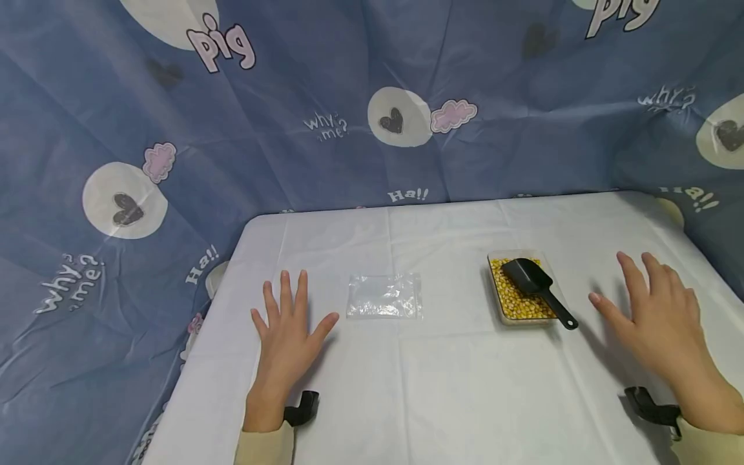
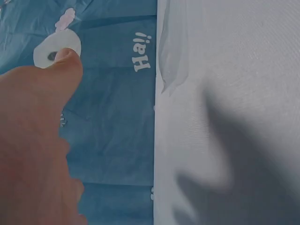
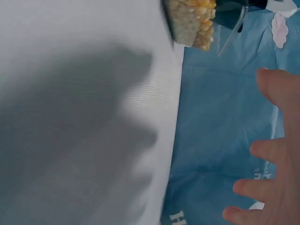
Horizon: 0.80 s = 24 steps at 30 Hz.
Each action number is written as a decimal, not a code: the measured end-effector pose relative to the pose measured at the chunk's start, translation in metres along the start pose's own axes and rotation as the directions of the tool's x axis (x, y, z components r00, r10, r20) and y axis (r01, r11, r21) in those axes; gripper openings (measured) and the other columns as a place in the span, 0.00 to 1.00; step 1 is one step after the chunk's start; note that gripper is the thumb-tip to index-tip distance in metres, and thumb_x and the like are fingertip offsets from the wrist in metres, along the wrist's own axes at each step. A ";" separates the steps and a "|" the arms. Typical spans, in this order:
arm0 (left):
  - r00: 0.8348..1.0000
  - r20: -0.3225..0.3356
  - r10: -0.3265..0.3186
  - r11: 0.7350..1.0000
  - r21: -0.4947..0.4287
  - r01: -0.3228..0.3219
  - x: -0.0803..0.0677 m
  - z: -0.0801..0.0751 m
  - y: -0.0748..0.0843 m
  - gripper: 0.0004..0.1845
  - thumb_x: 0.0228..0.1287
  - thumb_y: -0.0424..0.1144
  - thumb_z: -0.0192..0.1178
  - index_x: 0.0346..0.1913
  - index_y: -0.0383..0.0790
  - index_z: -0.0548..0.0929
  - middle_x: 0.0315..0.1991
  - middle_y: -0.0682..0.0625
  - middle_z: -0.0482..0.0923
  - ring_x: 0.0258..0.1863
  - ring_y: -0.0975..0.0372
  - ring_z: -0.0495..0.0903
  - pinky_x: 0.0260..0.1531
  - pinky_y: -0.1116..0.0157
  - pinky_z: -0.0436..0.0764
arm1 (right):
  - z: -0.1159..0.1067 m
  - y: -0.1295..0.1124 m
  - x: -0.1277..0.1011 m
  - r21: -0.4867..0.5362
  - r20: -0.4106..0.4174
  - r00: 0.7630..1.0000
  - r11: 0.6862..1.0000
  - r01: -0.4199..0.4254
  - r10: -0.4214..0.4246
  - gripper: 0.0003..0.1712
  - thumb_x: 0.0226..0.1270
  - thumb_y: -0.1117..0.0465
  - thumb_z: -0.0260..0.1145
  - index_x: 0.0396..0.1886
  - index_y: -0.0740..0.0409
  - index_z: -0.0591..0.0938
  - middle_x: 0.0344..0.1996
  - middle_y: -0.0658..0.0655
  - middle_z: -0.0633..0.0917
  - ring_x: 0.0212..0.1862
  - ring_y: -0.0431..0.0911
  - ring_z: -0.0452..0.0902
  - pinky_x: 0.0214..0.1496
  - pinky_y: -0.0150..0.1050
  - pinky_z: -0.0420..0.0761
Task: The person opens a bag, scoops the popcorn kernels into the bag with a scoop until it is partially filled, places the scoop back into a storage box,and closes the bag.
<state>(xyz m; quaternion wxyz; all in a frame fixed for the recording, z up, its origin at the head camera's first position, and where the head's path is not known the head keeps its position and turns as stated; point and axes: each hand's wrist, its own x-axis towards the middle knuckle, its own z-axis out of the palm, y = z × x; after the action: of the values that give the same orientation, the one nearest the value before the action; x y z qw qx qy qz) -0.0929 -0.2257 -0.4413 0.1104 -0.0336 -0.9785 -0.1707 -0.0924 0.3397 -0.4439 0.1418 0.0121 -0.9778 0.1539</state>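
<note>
So I'm driving this from a distance, and my landmark is the clear rectangular plastic box (image 1: 519, 321), full of yellow corn kernels (image 1: 507, 298), on the white cloth (image 1: 453, 394). The black plastic scoop (image 1: 532, 279) lies slantwise on it, bowl on the kernels, handle sticking out past the box's near right corner. My guess is the full load props the bowl up, and the handle points out so it's easy to grab from that side.

Left of the box, well apart from it, there's a clear, flat plastic bag (image 1: 383, 297). It looks empty, which is probably why it lies so flat.

The left hand (image 1: 289, 345) is further left of the box, just past the bag, and the right hand (image 1: 665, 326) is to the box's right, near the scoop's handle. Fingers on both are spread wide, gripping nothing. Their shadows land apart from them, so I reckon both are held up off the cloth, maybe to stay clear of everything.
</note>
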 end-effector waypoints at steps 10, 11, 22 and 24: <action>0.999 -0.016 0.049 0.996 -0.068 -0.050 0.002 -0.011 0.008 0.54 0.64 0.70 0.57 0.82 0.56 0.42 0.81 0.42 0.37 0.79 0.42 0.31 0.62 0.25 0.39 | -0.023 -0.020 0.019 0.004 0.006 0.997 0.997 0.078 -0.078 0.45 0.68 0.51 0.70 0.78 0.58 0.61 0.72 0.75 0.59 0.65 0.78 0.57 0.51 0.78 0.62; 0.998 -0.020 0.053 0.995 -0.080 -0.055 0.003 -0.012 0.009 0.54 0.63 0.70 0.58 0.82 0.56 0.42 0.81 0.42 0.38 0.79 0.42 0.32 0.62 0.25 0.39 | -0.025 -0.023 0.021 0.004 0.007 0.996 0.996 0.091 -0.091 0.45 0.68 0.51 0.70 0.77 0.58 0.61 0.72 0.75 0.60 0.65 0.77 0.58 0.51 0.78 0.63; 0.992 -0.032 0.122 0.986 -0.109 -0.125 0.013 -0.021 0.025 0.52 0.62 0.73 0.57 0.82 0.61 0.44 0.81 0.44 0.42 0.79 0.47 0.35 0.64 0.27 0.44 | -0.039 -0.067 0.037 0.022 0.030 0.984 0.984 0.175 -0.176 0.43 0.68 0.51 0.69 0.78 0.54 0.62 0.72 0.72 0.61 0.66 0.74 0.60 0.43 0.77 0.69; 0.990 -0.040 0.132 0.983 -0.121 -0.136 0.015 -0.024 0.027 0.51 0.63 0.72 0.57 0.82 0.61 0.45 0.81 0.45 0.42 0.79 0.48 0.36 0.65 0.28 0.44 | -0.041 -0.076 0.042 0.040 0.028 0.979 0.979 0.199 -0.200 0.43 0.69 0.51 0.69 0.78 0.53 0.62 0.72 0.71 0.61 0.66 0.73 0.60 0.43 0.76 0.69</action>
<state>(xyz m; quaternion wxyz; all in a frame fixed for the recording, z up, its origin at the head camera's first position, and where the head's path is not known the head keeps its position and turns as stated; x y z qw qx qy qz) -0.1001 -0.2078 -0.4068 0.1349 -0.1036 -0.9597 -0.2236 -0.1167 0.2804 -0.3715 0.1407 0.1152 -0.9707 0.1569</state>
